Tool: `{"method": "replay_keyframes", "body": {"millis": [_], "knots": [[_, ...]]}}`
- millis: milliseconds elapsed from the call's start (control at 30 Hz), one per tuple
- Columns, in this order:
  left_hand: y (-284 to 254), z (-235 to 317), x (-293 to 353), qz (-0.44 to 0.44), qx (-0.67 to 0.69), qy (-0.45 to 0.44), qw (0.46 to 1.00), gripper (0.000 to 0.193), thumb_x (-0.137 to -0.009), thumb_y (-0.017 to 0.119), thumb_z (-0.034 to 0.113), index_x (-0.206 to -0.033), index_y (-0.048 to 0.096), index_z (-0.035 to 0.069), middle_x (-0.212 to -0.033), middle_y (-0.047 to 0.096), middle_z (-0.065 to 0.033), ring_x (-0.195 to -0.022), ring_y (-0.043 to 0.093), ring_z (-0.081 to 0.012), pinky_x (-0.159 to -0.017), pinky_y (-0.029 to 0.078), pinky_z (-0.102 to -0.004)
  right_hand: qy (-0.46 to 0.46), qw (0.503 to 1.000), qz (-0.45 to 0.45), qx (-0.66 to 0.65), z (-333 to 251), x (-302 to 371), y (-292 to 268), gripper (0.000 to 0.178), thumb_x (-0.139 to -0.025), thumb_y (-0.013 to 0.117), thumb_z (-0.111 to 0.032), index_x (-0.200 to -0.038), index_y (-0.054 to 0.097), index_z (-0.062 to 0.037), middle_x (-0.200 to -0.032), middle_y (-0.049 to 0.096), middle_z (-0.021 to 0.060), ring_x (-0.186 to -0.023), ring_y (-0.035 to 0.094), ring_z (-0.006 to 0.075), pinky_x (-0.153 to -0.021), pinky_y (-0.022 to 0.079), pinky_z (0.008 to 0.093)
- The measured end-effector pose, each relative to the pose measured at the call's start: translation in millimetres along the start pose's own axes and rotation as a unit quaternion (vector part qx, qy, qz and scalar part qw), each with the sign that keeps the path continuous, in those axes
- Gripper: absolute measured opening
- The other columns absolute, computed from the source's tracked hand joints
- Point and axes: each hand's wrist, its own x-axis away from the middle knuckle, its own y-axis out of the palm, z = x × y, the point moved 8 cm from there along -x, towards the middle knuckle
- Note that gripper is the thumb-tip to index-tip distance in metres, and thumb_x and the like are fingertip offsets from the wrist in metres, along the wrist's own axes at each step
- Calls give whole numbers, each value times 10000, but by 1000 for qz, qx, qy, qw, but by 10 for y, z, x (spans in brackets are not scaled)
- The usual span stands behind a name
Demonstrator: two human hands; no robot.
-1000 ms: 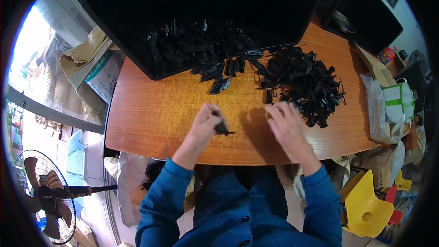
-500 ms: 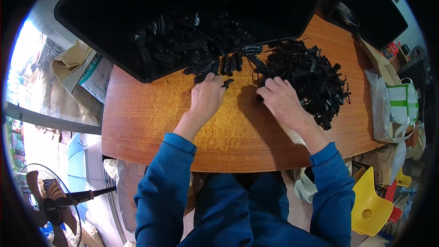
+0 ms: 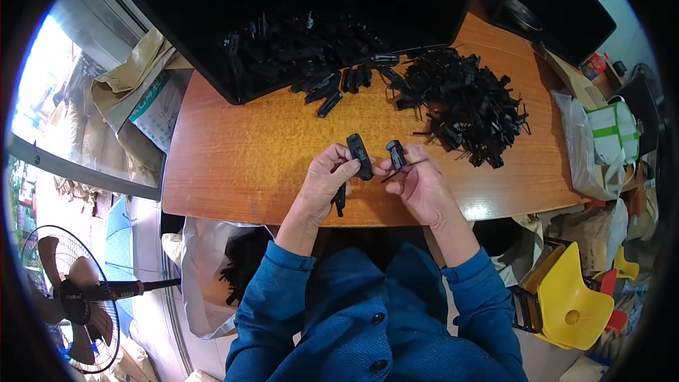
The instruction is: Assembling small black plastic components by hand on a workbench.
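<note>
My left hand pinches a long black plastic part upright between thumb and fingers. A second black piece sticks out below those fingers. Close beside it, my right hand grips a smaller black plastic piece with thin prongs. Both hands are above the front of the wooden table, a small gap between the two parts. Beyond them to the right is a heap of small black pronged pieces. Longer black parts lie in and at the edge of a large black tray.
A second dark panel or tray stands back right. Bags, one green and white, sit at the table's right edge; paper sacks at its left. Below are a fan, a yellow chair and an open white bag with black pieces.
Both hands have drawn back from the piles toward my body and come close together. Each now lifts a black part off the table. The view has shifted slightly.
</note>
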Motion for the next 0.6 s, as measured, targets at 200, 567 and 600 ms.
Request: {"method": "replay_keyframes", "body": {"millis": [200,567,600], "knots": [[64,-162,204,38,-41,20,998,77,-883,605,52,-912,537,77,-822,625,-14,-622,499,-26,-522,387,-161,-34,993,110,2,62,414,56,277,-939,545,-133,-1189,467,-43,-990,627,141,-907,630,222,-693,520,268],[393,-230,373,49,-180,85,979,114,-871,549,-35,-943,513,45,-802,581,10,-742,519,-45,-666,449,-216,-128,969,110,182,248,677,74,281,-981,485,-231,-1182,462,-35,-871,639,72,-700,613,119,-573,483,222],[404,-221,387,48,-182,83,979,114,-871,549,-35,-943,513,45,-802,581,10,-742,519,-45,-666,449,-216,-128,967,112,188,251,679,63,281,-983,480,-238,-1176,467,-34,-860,635,66,-703,613,118,-578,483,221]]}}
